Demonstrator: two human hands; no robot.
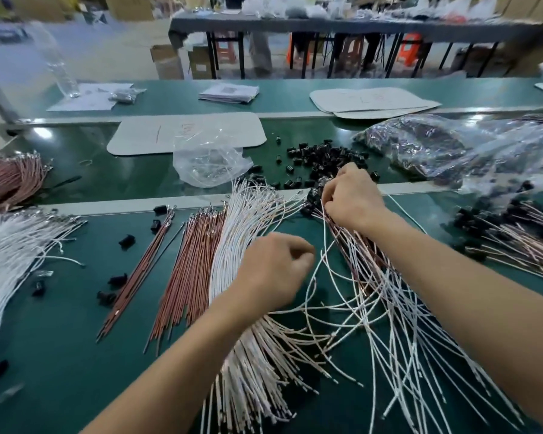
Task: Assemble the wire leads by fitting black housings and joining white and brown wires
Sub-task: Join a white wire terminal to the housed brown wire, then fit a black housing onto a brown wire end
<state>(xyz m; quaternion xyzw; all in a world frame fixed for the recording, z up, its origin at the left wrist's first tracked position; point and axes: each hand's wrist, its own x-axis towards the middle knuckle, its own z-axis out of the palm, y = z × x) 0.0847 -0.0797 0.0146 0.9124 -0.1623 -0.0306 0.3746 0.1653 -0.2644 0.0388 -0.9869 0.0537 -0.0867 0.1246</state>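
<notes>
Head view showed the right hand reaching forward with its fingers curled tight at the top of the joined leads. It pinched them just where their black-capped ends gathered, probably to keep those ends together while one housing was seated or picked. The left hand hovered nearer the body with fingers folded into a loose fist over the white wires. Whether a single wire was nipped between thumb and forefinger could not be told. Its place there suggested it was set to draw the next white wire from the sheaf. Just left of that sheaf lay the brown wires, their metal ends pointing away from the person like the white ones, so either colour could be taken by its tip. The black housings sat in a loose heap directly beyond the right hand, within easy reach, and a few strays lay on the green bench to the left. A crumpled clear bag lay beside the heap. To the far right, finished leads with housings fitted lay piled apart from the raw stock, apparently so done work stayed separate. More white stock waited at the left edge.
</notes>
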